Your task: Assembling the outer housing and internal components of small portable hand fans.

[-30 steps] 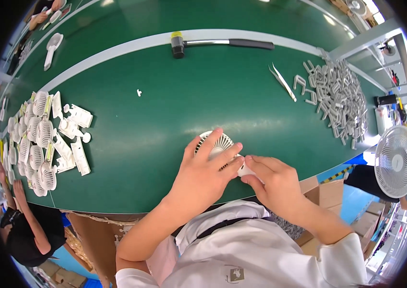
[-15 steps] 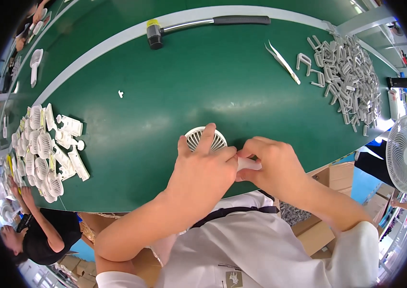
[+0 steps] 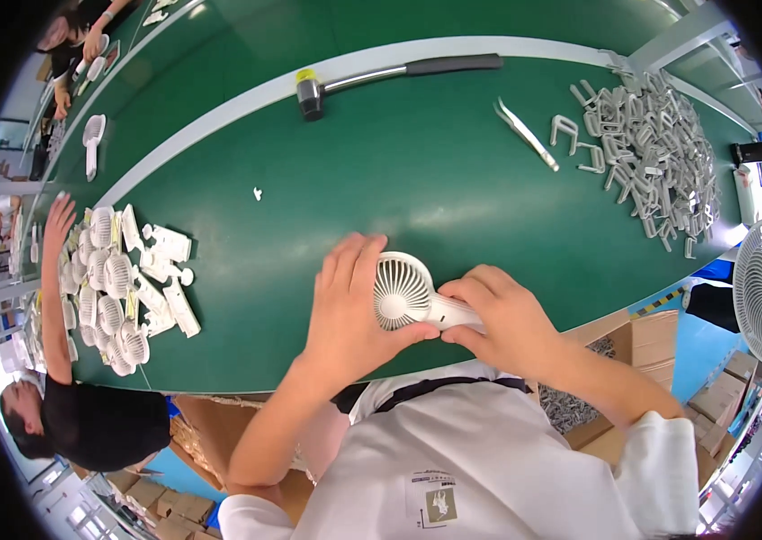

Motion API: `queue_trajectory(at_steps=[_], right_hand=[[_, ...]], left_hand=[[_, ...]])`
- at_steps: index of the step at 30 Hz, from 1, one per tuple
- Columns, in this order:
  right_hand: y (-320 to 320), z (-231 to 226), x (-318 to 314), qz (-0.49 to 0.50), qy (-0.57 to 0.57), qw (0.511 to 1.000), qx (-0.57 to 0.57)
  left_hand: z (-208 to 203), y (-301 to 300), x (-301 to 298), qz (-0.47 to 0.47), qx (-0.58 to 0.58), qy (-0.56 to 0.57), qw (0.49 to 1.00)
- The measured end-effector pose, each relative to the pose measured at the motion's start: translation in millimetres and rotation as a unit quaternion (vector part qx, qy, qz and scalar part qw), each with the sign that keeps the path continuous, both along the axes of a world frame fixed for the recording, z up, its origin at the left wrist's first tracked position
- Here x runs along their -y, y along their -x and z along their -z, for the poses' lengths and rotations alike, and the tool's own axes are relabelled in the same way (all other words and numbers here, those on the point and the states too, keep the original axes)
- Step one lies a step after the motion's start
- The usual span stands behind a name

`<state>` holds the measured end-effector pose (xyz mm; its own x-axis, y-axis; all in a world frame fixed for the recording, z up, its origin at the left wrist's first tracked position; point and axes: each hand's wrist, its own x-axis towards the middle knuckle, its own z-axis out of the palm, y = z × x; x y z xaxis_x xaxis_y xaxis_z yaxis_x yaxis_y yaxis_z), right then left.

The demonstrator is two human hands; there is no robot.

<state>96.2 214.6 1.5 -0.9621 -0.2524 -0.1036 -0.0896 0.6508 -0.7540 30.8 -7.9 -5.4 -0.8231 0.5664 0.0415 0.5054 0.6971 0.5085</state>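
A small white handheld fan (image 3: pixel 403 297) is between my two hands near the front of the green table, its round grille facing up. My left hand (image 3: pixel 343 306) curls round the left rim of the fan head, thumb along the lower edge. Wrapped about the fan's handle (image 3: pixel 453 312) is my right hand (image 3: pixel 511 319), fingers above and thumb below; the handle's far end is hidden in it.
White fans and casing parts (image 3: pixel 116 288) are heaped at left, beside a co-worker's arm (image 3: pixel 55 288). Grey U-shaped brackets (image 3: pixel 655 153) pile up at right, near tweezers (image 3: pixel 527 135). A mallet (image 3: pixel 381 79) lies at the back; a tiny white piece (image 3: pixel 258 193) lies mid-table.
My left hand has moved from over the fan to its left rim, exposing the grille and upper handle. The co-worker's arm has reached farther across beside the heaped fans. The whole view has shifted slightly.
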Motion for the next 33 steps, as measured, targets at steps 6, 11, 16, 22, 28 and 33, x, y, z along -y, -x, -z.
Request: queue_trajectory(at_steps=[6, 11, 16, 22, 28, 33], right_hand=[[-11.4, -13.2, 14.4, 0.066, 0.07, 0.994, 0.048], [-18.6, -4.4, 19.1, 0.068, 0.052, 0.996, 0.005], [-21.0, -10.4, 21.4, 0.081, 0.059, 0.994, 0.034], [-21.2, -9.4, -0.1, 0.018, 0.043, 0.999, 0.005], [-24.6, -15.3, -19.4, -0.021, -0.061, 0.996, 0.054], [-31.7, -2.0, -43.4, 0.014, 0.378, 0.788, 0.486]], left_hand=[[7.6, -40.6, 0.7, -0.137, 0.124, -0.198, 0.963], [11.2, -46.7, 11.0, -0.066, 0.08, -0.238, 0.966], [18.0, -52.8, 13.0, -0.048, 0.061, -0.254, 0.964], [20.1, -46.2, 16.5, -0.033, 0.07, -0.272, 0.959], [12.7, -31.7, 17.2, -0.037, 0.155, -0.263, 0.952], [-6.1, -20.5, 31.9, 0.115, 0.038, -0.274, 0.954]])
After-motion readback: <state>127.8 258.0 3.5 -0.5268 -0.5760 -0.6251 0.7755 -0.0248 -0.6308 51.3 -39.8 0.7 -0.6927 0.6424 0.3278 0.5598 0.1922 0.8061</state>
